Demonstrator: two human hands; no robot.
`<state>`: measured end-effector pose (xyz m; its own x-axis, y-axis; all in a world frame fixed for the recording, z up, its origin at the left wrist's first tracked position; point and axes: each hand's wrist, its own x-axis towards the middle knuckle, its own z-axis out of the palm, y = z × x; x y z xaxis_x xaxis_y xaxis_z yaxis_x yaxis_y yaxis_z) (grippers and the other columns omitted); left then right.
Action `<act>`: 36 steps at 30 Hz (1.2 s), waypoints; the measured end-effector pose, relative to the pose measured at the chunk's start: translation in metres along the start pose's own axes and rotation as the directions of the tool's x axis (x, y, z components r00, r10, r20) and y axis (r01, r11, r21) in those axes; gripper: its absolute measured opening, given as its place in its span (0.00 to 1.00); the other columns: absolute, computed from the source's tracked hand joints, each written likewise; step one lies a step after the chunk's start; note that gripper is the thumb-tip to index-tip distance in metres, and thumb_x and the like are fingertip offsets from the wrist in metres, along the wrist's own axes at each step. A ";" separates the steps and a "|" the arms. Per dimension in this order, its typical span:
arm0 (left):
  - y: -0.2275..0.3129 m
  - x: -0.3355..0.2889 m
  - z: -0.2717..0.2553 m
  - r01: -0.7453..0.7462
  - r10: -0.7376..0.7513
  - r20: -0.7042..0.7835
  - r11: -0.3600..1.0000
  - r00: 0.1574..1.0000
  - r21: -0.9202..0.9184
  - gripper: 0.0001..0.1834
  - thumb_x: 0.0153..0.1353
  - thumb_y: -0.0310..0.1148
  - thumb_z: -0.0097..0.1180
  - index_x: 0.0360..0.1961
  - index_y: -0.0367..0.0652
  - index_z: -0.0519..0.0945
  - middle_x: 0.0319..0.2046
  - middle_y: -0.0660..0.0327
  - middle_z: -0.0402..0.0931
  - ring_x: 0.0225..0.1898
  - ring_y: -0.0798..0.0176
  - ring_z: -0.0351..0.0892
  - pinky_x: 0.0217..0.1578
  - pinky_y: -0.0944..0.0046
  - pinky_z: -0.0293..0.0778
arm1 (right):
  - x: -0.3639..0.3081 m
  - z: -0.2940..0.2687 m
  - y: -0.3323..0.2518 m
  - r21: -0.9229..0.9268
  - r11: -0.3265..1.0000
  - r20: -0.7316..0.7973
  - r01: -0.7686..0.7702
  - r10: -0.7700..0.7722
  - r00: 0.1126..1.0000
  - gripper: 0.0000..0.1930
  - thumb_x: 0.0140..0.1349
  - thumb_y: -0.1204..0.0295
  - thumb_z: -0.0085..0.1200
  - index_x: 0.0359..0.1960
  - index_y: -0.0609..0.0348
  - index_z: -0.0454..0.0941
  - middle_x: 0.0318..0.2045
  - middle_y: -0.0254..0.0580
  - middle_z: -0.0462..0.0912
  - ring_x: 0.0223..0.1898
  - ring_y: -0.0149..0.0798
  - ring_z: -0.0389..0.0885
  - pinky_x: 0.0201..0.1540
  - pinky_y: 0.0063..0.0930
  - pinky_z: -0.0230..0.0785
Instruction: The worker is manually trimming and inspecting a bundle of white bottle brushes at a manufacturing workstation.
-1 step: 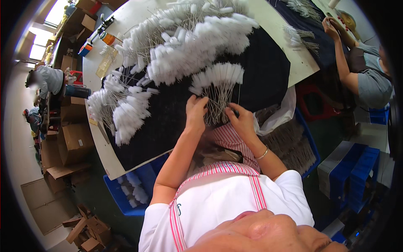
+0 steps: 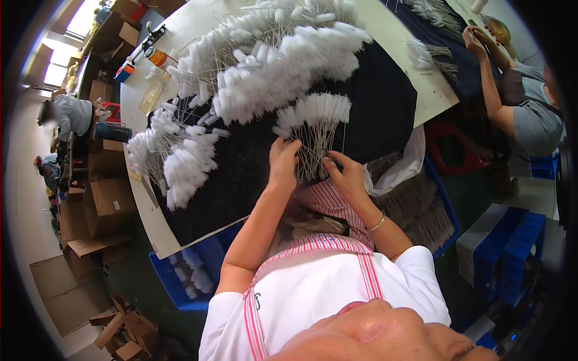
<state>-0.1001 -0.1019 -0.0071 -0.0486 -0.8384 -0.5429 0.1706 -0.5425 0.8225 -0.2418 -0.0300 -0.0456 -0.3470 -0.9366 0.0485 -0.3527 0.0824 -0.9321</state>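
Note:
White-bristled brushes with thin wire stems lie fanned out in a small bundle (image 2: 316, 114) on a dark cloth (image 2: 379, 90), heads away from me and stems toward me. At the bundle's left edge my left hand (image 2: 283, 159) has its fingers curled against the stems; what they pinch cannot be made out. My right hand (image 2: 348, 177) is closed at the right side of the stems, around a small dark object (image 2: 337, 163) whose kind is mostly hidden. Beyond lies a large heap of the same brushes (image 2: 265, 90), and a smaller pile (image 2: 186, 162) is at the left.
Left on the table are an orange-lidded jar (image 2: 158, 57) and a roll of tape (image 2: 124, 72). Blue bins stand below, one with brushes (image 2: 191, 277), another with wire stems (image 2: 415, 207). At the right a co-worker (image 2: 524, 102) sits by another table; cardboard boxes (image 2: 108, 201) line the left.

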 end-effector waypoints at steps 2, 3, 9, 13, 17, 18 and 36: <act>0.003 -0.003 0.001 -0.126 0.120 0.149 0.992 0.982 0.030 0.30 0.54 0.29 0.54 0.57 0.28 0.61 0.52 0.51 0.67 0.54 0.57 0.65 0.50 0.56 0.64 | -0.006 0.002 -0.010 -0.006 0.996 0.115 -0.090 0.090 0.989 0.13 0.55 0.66 0.56 0.38 0.62 0.80 0.27 0.50 0.82 0.25 0.40 0.82 0.29 0.28 0.70; -0.002 -0.002 0.003 -0.158 0.160 0.110 0.987 0.981 -0.024 0.26 0.53 0.26 0.52 0.54 0.30 0.64 0.48 0.53 0.70 0.48 0.60 0.69 0.47 0.61 0.66 | -0.005 0.005 -0.006 0.028 0.996 0.146 -0.082 0.077 0.986 0.13 0.56 0.67 0.56 0.38 0.64 0.79 0.27 0.51 0.81 0.27 0.37 0.82 0.31 0.27 0.70; -0.039 0.007 -0.005 -0.248 0.250 -0.020 0.965 0.968 0.086 0.30 0.52 0.29 0.55 0.56 0.30 0.64 0.51 0.48 0.69 0.53 0.58 0.69 0.52 0.64 0.65 | 0.002 0.002 0.003 0.046 0.999 0.016 -0.003 0.002 1.000 0.17 0.58 0.69 0.55 0.45 0.70 0.75 0.37 0.49 0.81 0.39 0.32 0.77 0.43 0.26 0.69; -0.026 -0.019 -0.054 -0.297 0.301 -0.052 0.952 0.952 0.075 0.24 0.52 0.28 0.55 0.51 0.30 0.70 0.46 0.52 0.74 0.47 0.60 0.73 0.49 0.65 0.68 | 0.008 0.001 0.020 0.265 0.961 0.046 -0.075 0.065 0.997 0.16 0.61 0.72 0.53 0.46 0.72 0.74 0.39 0.41 0.79 0.39 0.29 0.74 0.45 0.22 0.67; 0.027 -0.036 -0.134 -0.570 0.617 -0.310 0.787 0.724 0.234 0.11 0.54 0.27 0.52 0.39 0.33 0.79 0.33 0.59 0.79 0.35 0.69 0.76 0.39 0.72 0.71 | 0.004 -0.001 0.007 0.189 0.981 -0.031 -0.050 0.057 0.998 0.15 0.61 0.68 0.54 0.43 0.69 0.76 0.38 0.39 0.79 0.38 0.27 0.74 0.42 0.21 0.67; 0.049 -0.032 -0.154 -0.577 0.667 -0.386 0.745 0.637 0.334 0.10 0.55 0.27 0.52 0.37 0.33 0.80 0.32 0.60 0.79 0.33 0.70 0.75 0.37 0.73 0.71 | 0.003 -0.002 0.007 0.185 0.981 -0.040 -0.048 0.057 0.998 0.15 0.61 0.68 0.54 0.43 0.69 0.76 0.38 0.39 0.79 0.38 0.27 0.74 0.42 0.21 0.67; 0.113 0.069 -0.301 -0.332 0.424 -0.321 0.893 0.847 0.303 0.23 0.43 0.30 0.66 0.40 0.27 0.75 0.38 0.50 0.75 0.37 0.55 0.77 0.41 0.60 0.73 | 0.008 0.104 -0.125 0.216 0.859 0.290 0.463 -0.510 0.810 0.12 0.55 0.64 0.56 0.35 0.59 0.80 0.33 0.48 0.80 0.35 0.46 0.80 0.38 0.34 0.72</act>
<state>0.2123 -0.2050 -0.0028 0.3468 -0.9232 -0.1655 -0.1299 -0.2220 0.9663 -0.1105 -0.0830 0.0339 0.1508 -0.8994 0.4102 -0.2759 -0.4368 -0.8562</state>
